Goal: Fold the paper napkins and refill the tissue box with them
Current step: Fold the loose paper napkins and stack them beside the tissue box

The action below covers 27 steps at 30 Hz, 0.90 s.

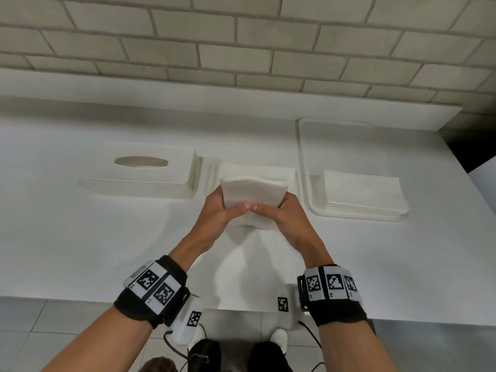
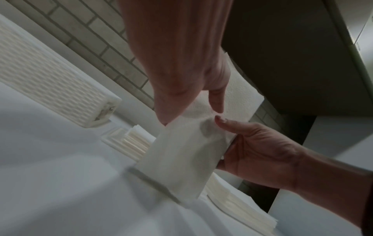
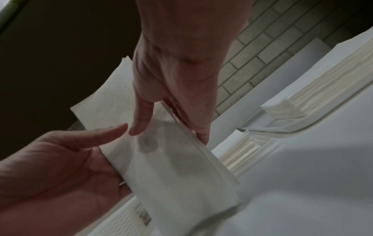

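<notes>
both hands hold one napkin (image 1: 253,196) up off the counter (image 1: 80,251), in front of the body: left hand (image 1: 220,210) grips its left edge, right hand (image 1: 285,213) grips its right edge, thumbs meeting on the near face, fingers curled behind. it looks mid-fold, bent over at the top, lower part hanging toward the counter. the tissue box cover (image 1: 142,170) sits to the left, apart from the hands, slot up, with what looks like its base tray (image 1: 210,170) just beside it, carrying a pile of folded napkins (image 1: 271,173) right behind the held one. the unfolded stack (image 1: 362,191) lies in the tray (image 1: 304,146) on the right. risks, as a guess: the paper is thin and limp, so if the grips pull apart sideways it may tear or crease crooked; if the edges aren't lined up before pressing, the fold comes out skewed and won't sit square on the pile. thumbs only pin the middle, so the loose lower corners may flop open. setting it down carelessly could knock the folded pile askew, and then the cover may not fit over it.
</notes>
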Each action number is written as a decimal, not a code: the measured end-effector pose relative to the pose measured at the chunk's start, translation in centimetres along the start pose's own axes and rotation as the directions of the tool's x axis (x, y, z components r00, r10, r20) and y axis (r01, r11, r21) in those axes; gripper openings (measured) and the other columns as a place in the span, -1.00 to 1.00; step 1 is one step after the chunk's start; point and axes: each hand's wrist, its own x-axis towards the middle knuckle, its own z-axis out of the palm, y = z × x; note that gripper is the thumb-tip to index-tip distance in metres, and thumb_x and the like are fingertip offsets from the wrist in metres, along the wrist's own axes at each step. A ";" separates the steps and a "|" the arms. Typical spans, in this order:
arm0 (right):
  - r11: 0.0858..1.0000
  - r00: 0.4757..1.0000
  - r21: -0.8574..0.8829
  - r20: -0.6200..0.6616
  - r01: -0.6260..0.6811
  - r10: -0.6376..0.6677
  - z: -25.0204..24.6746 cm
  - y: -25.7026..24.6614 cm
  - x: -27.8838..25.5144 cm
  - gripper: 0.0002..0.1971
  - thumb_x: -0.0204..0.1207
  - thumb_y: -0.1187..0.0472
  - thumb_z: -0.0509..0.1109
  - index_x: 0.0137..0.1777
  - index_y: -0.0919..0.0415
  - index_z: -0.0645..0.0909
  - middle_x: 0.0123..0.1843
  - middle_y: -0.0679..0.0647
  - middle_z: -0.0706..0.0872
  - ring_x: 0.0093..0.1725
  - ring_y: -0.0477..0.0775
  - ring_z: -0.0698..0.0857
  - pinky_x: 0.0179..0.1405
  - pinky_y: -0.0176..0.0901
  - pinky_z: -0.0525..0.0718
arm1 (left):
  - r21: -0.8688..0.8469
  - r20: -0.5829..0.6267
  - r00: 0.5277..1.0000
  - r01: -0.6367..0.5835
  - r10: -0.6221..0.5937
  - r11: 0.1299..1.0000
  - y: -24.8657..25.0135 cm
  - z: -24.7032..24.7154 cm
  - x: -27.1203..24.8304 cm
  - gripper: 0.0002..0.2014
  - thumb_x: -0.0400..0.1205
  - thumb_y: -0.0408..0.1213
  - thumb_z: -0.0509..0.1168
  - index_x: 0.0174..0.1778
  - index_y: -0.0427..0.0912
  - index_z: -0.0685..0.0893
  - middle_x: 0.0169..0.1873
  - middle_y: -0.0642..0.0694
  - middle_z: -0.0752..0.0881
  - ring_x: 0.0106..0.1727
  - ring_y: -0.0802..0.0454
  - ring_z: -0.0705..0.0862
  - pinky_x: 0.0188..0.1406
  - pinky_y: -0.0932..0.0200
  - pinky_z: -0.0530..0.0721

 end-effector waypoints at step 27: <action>0.961 1.000 -0.277 -0.004 -0.011 0.010 -4.1 -3.3 -1.1 -0.85 0.48 0.28 0.52 0.05 0.21 0.78 -0.06 0.10 0.87 -0.11 0.03 0.84 -0.07 -0.18 0.75 | 0.499 0.177 0.970 0.056 -0.165 0.865 3.1 -2.7 0.2 -0.82 0.39 -0.28 0.57 -0.11 -0.10 0.80 -0.09 -0.01 0.83 -0.05 -0.10 0.80 -0.02 0.01 0.72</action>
